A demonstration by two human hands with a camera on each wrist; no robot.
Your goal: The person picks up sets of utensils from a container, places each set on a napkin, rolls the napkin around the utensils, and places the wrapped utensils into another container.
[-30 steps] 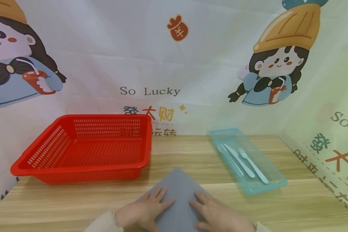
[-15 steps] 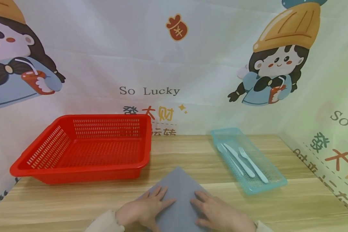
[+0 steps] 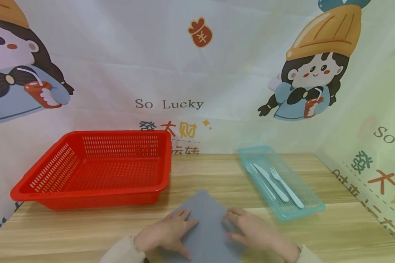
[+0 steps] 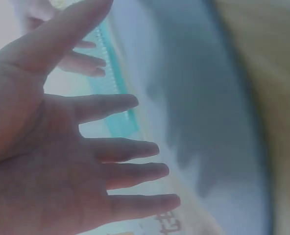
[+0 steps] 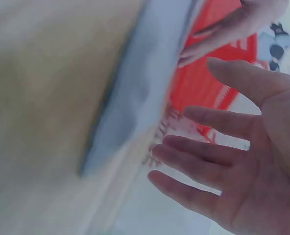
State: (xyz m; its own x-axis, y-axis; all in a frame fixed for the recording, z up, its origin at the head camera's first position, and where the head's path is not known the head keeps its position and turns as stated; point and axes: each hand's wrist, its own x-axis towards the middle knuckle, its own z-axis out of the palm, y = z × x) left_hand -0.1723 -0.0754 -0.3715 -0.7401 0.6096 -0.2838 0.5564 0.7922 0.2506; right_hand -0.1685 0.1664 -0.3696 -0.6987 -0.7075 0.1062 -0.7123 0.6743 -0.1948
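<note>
Two bare grips work over one flat grey sheet (image 3: 205,230), which we find on the wood-grain tabletop (image 3: 69,230) near six o'clock in the head view, its tip pointing to twelve and its near part cut off by the frame. We cannot tell whether it is cloth or paper. At the sheet's nine o'clock side we see the left grip (image 3: 166,232), its thumb and fingers spread across the edge and grasping nothing. At three o'clock we see the right grip (image 3: 251,228), blurred in the head view; the right wrist view shows its fingers loosely extended, with nothing held. We cannot tell how firmly either one touches the sheet. A cream sleeve (image 3: 123,250) covers the left wrist.

Toward ten o'clock from the sheet stands a red perforated plastic basket (image 3: 95,199). Toward two o'clock we see a turquoise mesh basket (image 3: 301,214), set aslant, holding a pale knife (image 3: 271,183), a fork (image 3: 287,188) with its tines toward eleven, and a slim third utensil (image 3: 263,182) whose kind we cannot make out. At twelve, behind everything, hangs a pale fabric backdrop (image 3: 237,73) printed with cartoon figures and the words "So Lucky"
</note>
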